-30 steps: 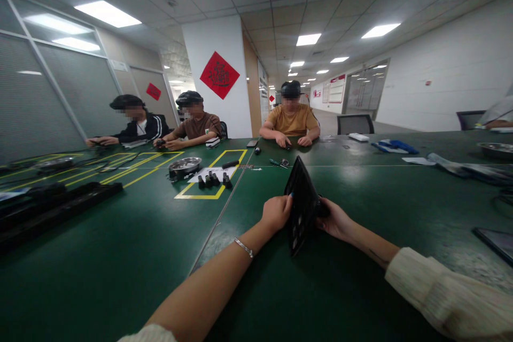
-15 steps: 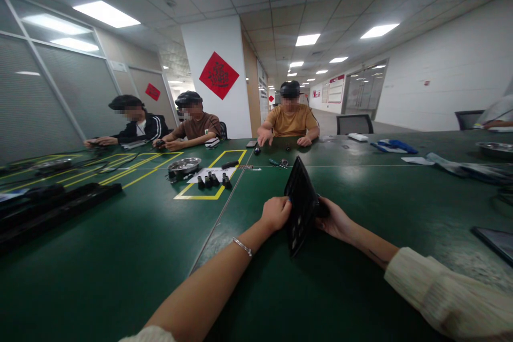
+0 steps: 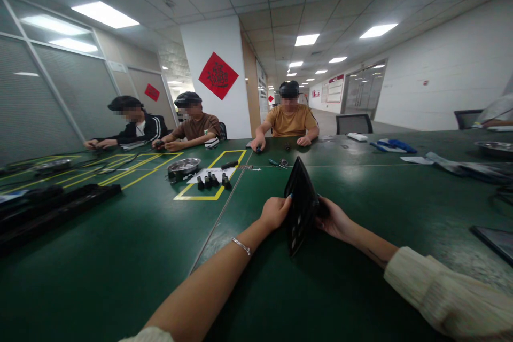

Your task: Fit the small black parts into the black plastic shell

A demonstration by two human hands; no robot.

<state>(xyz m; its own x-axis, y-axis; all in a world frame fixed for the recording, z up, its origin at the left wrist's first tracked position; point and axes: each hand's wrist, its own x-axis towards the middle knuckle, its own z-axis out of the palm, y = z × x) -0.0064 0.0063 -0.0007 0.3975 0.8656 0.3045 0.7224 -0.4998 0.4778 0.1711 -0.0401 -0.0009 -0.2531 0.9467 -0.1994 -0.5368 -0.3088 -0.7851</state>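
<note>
Between the left fingers (image 3: 281,208) and right fingers (image 3: 329,218), both clamped on, this black panel (image 3: 300,214) looks stiff, lightish, probably safest edge-held!

Black flat panel (image 3: 301,208), held steeply tilted
Gripped between left hand (image 3: 276,212) and right hand (image 3: 333,218), it shows small pale patches low on one face.

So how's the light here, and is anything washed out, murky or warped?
In the head view, the ceiling lights are blown white and the green tabletop shows pale glare at lower right; head view too: the handheld black panel loses most detail to darkness, and apparent wide-angle distortion slants the glass partition.
</note>
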